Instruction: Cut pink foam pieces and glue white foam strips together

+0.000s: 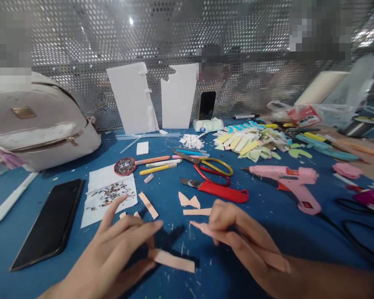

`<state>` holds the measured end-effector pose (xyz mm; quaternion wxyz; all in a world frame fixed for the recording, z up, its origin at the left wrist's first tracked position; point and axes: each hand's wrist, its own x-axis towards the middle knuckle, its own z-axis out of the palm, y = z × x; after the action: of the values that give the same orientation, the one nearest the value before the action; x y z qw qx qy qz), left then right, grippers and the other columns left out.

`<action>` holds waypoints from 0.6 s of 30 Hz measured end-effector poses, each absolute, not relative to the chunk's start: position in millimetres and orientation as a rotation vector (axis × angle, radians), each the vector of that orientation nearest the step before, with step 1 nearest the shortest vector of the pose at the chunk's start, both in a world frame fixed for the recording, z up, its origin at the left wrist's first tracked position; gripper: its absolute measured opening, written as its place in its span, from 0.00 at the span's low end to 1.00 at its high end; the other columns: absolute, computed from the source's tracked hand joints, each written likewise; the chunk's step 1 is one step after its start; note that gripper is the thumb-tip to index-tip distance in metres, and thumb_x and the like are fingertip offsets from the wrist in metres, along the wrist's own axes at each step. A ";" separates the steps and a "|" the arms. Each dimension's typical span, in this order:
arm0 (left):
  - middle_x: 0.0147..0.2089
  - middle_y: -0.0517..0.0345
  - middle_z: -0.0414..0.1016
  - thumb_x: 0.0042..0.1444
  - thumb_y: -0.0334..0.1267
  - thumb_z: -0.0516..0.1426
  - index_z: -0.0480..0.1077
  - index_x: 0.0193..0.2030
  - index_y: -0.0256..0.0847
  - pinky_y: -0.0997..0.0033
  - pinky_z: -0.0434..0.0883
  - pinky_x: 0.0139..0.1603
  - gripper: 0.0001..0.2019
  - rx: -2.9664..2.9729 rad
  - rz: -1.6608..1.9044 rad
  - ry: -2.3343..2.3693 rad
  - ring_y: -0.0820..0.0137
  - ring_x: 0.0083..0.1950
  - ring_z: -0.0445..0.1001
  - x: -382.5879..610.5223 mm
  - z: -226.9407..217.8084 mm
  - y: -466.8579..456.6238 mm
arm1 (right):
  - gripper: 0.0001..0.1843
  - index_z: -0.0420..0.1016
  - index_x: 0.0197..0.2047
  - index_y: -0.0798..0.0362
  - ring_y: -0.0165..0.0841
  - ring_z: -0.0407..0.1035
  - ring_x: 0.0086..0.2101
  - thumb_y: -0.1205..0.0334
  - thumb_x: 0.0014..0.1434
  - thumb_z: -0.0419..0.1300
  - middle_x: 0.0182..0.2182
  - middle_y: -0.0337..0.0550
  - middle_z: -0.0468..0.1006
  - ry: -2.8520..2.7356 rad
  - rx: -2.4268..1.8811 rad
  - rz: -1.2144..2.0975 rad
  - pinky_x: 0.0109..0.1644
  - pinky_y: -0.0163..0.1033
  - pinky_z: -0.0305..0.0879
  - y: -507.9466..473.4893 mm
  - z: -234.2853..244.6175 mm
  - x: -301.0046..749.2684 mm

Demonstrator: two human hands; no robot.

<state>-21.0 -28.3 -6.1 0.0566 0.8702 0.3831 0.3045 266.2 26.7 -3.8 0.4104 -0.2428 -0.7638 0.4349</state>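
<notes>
Where the blue bench [174, 286] runs back to a perforated metal panel [96, 45], a pale backpack [40, 120] sits by the far left corner. Left hand [121, 249], close to the near edge: thumb and finger appear narrowed on one end of a peach strip [174, 261], its free end pointing right. Right hand [246, 236], right of it: fingers drawn close together; cannot tell whether the pinkish tip there is a held piece or the thumb. Phone [50, 222] flat toward the left edge; pink glue gun [294, 176] on its side toward the right edge; red-handled cutter [222, 192] between, farther from the near edge than the hands. Smallest: a loose strip [148, 205] beyond the left hand, pointed scraps [183, 199] beyond the right. Step, as judged: fingertip handling of strips. Next move would call for a light pinch, leaving the strip uncreased.
</notes>
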 end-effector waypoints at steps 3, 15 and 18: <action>0.41 0.65 0.78 0.69 0.26 0.54 0.54 0.70 0.45 0.41 0.39 0.76 0.26 2.622 0.854 1.067 0.72 0.45 0.77 -26.5 6.6 -7.0 | 0.10 0.68 0.42 0.48 0.31 0.64 0.32 0.60 0.75 0.49 0.31 0.38 0.66 -1.779 -0.644 1.133 0.38 0.36 0.66 28.6 -6.0 266.0; 0.42 0.61 0.82 0.67 0.35 0.59 0.57 0.72 0.51 0.43 0.42 0.75 0.29 2.838 0.396 0.726 0.63 0.56 0.77 -22.0 26.5 88.8 | 0.17 0.70 0.38 0.50 0.30 0.65 0.29 0.49 0.74 0.51 0.29 0.36 0.68 -1.627 -0.642 1.176 0.38 0.37 0.65 36.6 -14.3 264.6; 0.55 0.58 0.80 0.63 0.35 0.62 0.54 0.73 0.57 0.42 0.47 0.74 0.35 2.813 0.359 0.902 0.58 0.64 0.72 -27.7 26.1 85.7 | 0.15 0.71 0.39 0.49 0.30 0.66 0.31 0.51 0.74 0.51 0.30 0.36 0.69 -1.643 -0.676 1.168 0.38 0.37 0.64 35.3 -14.5 267.2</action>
<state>-27.7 85.7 26.1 0.0829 0.9421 0.3020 0.1204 267.2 35.3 -14.5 0.4861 -0.2779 -0.6754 0.4800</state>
